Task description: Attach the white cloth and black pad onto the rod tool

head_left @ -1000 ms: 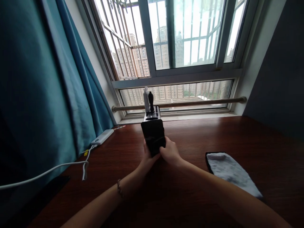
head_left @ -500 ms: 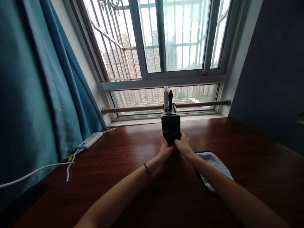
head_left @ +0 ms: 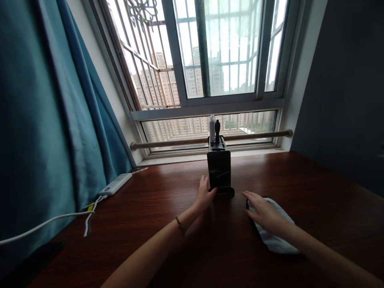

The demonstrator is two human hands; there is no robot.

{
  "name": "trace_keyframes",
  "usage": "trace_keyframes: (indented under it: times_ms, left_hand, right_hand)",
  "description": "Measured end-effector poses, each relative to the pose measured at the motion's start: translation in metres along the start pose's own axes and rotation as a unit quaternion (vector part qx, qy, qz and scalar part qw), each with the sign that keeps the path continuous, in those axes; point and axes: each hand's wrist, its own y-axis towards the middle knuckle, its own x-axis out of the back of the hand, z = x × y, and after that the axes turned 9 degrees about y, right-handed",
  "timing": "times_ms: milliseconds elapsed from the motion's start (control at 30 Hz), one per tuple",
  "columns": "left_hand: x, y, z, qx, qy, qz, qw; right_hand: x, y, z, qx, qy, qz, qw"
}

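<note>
A black desktop holder (head_left: 219,170) stands upright on the wooden table, its flat dark panel facing me above a small ledge. From slots in its top rise a white plastic-wrapped item (head_left: 212,130) and a black-handled item (head_left: 217,130). My left hand (head_left: 206,195) grips its lower left corner, thumb at the front and fingers along the side. To the right, my right hand (head_left: 264,211) is apart from the holder with fingers stretched out and nothing in it. It hovers over or rests on a pale folded cloth (head_left: 283,244) with a dark edge; contact is unclear.
A white power strip (head_left: 117,184) with white cables (head_left: 60,217) lies at the left by the blue curtain (head_left: 54,120). A dark flat object (head_left: 33,260) is at the near left. Behind the table (head_left: 168,180), a rail (head_left: 174,143) crosses the window.
My right hand has let go of the holder and moved right to the cloth. My left hand stays at the holder's lower left corner. The view has shifted slightly.
</note>
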Motion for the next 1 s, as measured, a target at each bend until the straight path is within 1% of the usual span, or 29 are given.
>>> trace_keyframes:
  times_ms: [67, 100, 133, 200, 267, 333, 400, 433, 533, 600, 667, 733, 800, 833, 867, 900, 933, 967, 1000]
  left_hand:
    - [0.003, -0.003, 0.002, -0.010, 0.034, 0.017, 0.999]
    - [0.003, -0.005, 0.002, -0.017, 0.047, 0.025, 0.998]
    - [0.002, -0.007, 0.002, -0.025, 0.057, 0.029, 0.998]
    - [-0.002, -0.010, -0.001, -0.033, 0.071, 0.030, 0.996]
    - [-0.006, -0.011, -0.004, -0.034, 0.077, 0.027, 0.996]
    - [-0.005, -0.010, -0.007, -0.036, 0.075, 0.024, 0.996]
    - [0.000, -0.008, -0.010, -0.048, 0.066, 0.028, 0.996]
    - [0.005, -0.006, -0.010, -0.055, 0.060, 0.034, 0.996]
    - [0.026, 0.003, -0.013, -0.055, 0.043, 0.041, 0.997]
    - [0.044, 0.015, -0.019, -0.037, 0.036, 0.007, 0.999]
    - [0.062, 0.034, -0.032, -0.029, 0.028, -0.053, 0.998]
    - [0.077, 0.057, -0.051, -0.043, 0.027, -0.098, 0.994]
    - [0.087, 0.084, -0.076, -0.063, 0.040, -0.130, 0.989]
    - [0.089, 0.097, -0.088, -0.070, 0.050, -0.135, 0.987]
    - [0.089, 0.110, -0.100, -0.076, 0.063, -0.135, 0.986]
    - [0.087, 0.122, -0.110, -0.082, 0.080, -0.130, 0.985]
    - [0.084, 0.133, -0.119, -0.088, 0.102, -0.122, 0.983]
    - [0.079, 0.143, -0.127, -0.092, 0.128, -0.112, 0.981]
    - [0.073, 0.152, -0.133, -0.093, 0.159, -0.104, 0.977]
  right_hand:
    - [0.000, -0.034, -0.019, -0.054, -0.083, 0.088, 0.991]
    - [-0.003, -0.047, -0.028, -0.076, -0.094, 0.120, 0.985]
    - [-0.007, -0.056, -0.036, -0.069, -0.095, 0.124, 0.985]
    - [-0.019, -0.063, -0.049, -0.035, -0.088, 0.091, 0.991]
    - [-0.030, -0.054, -0.055, 0.003, -0.066, 0.041, 0.997]
    - [-0.036, -0.035, -0.055, 0.033, -0.025, -0.010, 0.999]
    - [-0.037, -0.011, -0.050, 0.046, 0.025, -0.060, 0.997]
    - [-0.036, 0.000, -0.047, 0.041, 0.046, -0.075, 0.995]
    - [-0.029, 0.027, -0.043, -0.026, 0.093, -0.120, 0.988]
    - [-0.024, 0.038, -0.047, -0.068, 0.147, -0.151, 0.975]
    - [-0.021, 0.042, -0.055, -0.092, 0.239, -0.164, 0.953]
    - [-0.019, 0.042, -0.061, -0.113, 0.349, -0.163, 0.916]
    - [-0.017, 0.039, -0.063, -0.137, 0.445, -0.163, 0.870]
    - [-0.016, 0.038, -0.062, -0.149, 0.495, -0.161, 0.841]
    - [-0.014, 0.036, -0.059, -0.160, 0.557, -0.154, 0.801]
    - [-0.013, 0.035, -0.055, -0.168, 0.627, -0.136, 0.749]
    - [-0.011, 0.033, -0.050, -0.171, 0.699, -0.112, 0.685]
    - [-0.010, 0.032, -0.046, -0.171, 0.764, -0.086, 0.616]
    - [-0.009, 0.031, -0.041, -0.168, 0.815, -0.063, 0.551]
